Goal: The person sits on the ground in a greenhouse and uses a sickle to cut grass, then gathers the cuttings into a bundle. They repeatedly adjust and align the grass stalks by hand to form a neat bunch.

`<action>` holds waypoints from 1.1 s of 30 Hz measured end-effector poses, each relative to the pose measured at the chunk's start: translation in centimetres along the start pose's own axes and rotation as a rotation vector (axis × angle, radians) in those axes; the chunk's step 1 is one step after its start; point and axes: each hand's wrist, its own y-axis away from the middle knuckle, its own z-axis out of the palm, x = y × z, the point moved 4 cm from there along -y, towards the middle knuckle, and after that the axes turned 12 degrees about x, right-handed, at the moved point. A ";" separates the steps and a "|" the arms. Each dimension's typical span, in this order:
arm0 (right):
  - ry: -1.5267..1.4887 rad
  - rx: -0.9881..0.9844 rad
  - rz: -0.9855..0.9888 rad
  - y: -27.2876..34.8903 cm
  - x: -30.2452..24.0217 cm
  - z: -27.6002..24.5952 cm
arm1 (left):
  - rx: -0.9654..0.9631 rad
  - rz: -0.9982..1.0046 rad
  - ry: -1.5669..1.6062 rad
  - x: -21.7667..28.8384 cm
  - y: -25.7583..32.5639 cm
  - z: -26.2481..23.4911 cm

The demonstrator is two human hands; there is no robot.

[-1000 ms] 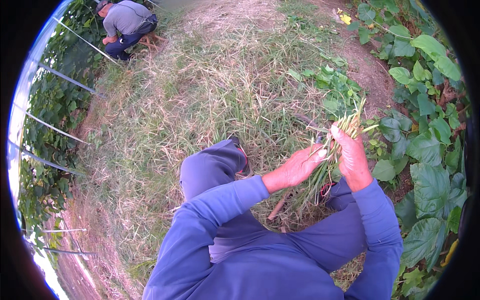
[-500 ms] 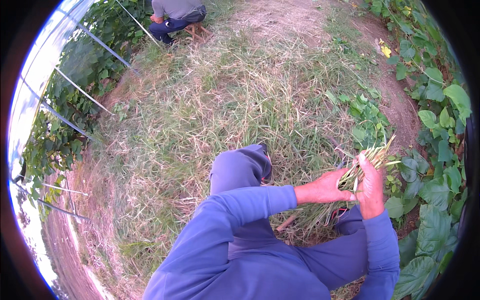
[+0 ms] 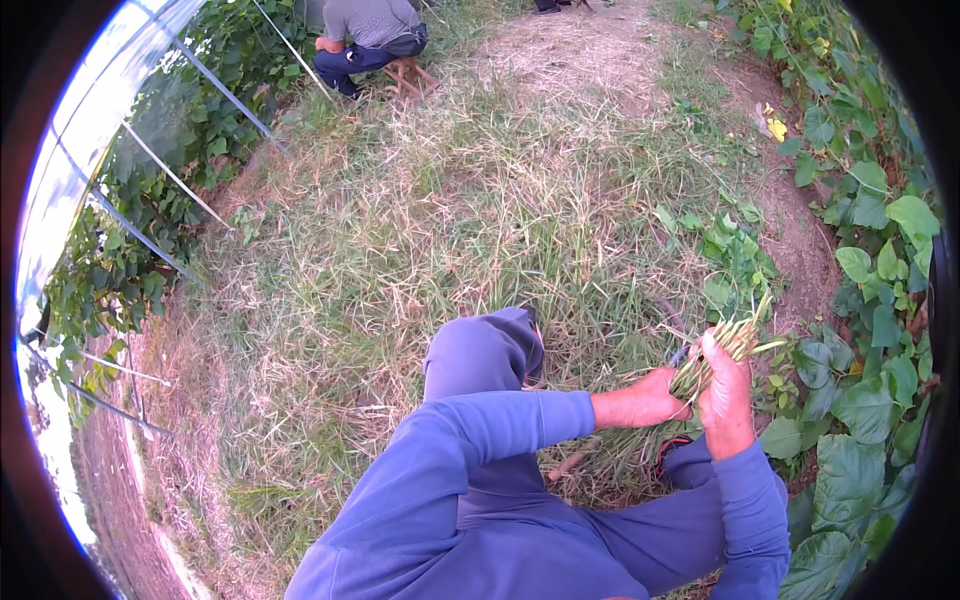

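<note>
A bundle of cut grass stalks, pale green and straw-coloured, is gripped over my right lower leg. Closed around its upper part, my right hand has the thumb pointing up along the stalks. My left hand is closed on the lower part of the same bundle, close against the right one. The stalk tips fan out above the hands toward the vines. Below them, more long grass trails beside my right shoe; the fingers partly hide where it joins the bundle.
Dry and green grass covers the ground ahead. Leafy vines climb on the right, with cut leaves near them. A wooden handle lies between my legs. At far left a person sits on a wooden stool near slanting poles.
Both hands have come slightly lower with the bundle, and the left has slid closer in under it. The view has tilted up a little, showing more of the seated person.
</note>
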 end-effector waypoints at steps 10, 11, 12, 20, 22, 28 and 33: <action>0.000 -0.004 -0.029 -0.3 0.2 -0.8 | 0.021 -0.035 -0.118 1.0 0.3 0.3; 0.009 0.007 -0.020 -0.2 0.3 -0.8 | 0.025 -0.053 -0.146 1.3 0.5 0.1; 0.018 0.017 -0.011 -0.2 0.4 -0.8 | 0.028 -0.070 -0.175 1.5 0.6 0.0; 0.021 -0.004 0.002 0.2 0.5 -0.8 | 0.045 -0.058 -0.159 0.7 0.8 0.3; 0.023 -0.010 0.007 0.1 0.8 -0.9 | 0.054 -0.075 -0.166 -0.6 0.6 0.3; 0.035 -0.006 -0.006 0.0 0.7 -0.9 | 0.056 -0.075 -0.201 -0.6 0.4 0.4; 0.047 -0.006 -0.004 0.2 0.5 -0.7 | 0.063 -0.053 -0.238 0.8 0.7 0.1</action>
